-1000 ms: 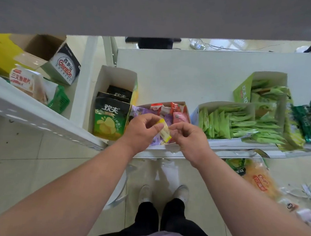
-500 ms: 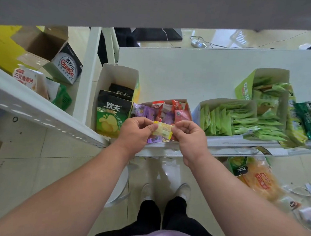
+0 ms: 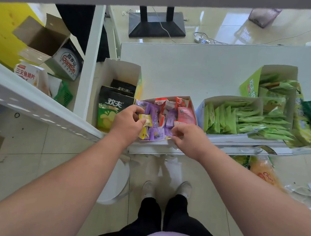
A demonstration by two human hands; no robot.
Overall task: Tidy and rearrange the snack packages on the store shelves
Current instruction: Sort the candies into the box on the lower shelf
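Crinkly yellow snack packet (image 3: pixel 145 121) in left hand (image 3: pixel 127 122) grip.

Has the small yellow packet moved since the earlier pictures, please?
Yes. The small yellow packet, formerly between both hands, now sits in the left hand at the left end of the open cardboard box.

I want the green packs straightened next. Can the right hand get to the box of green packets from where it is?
Probably yes. The right hand looks empty at the shelf's front edge, and the box of green packets sits open-topped just to its right, with nothing between them.
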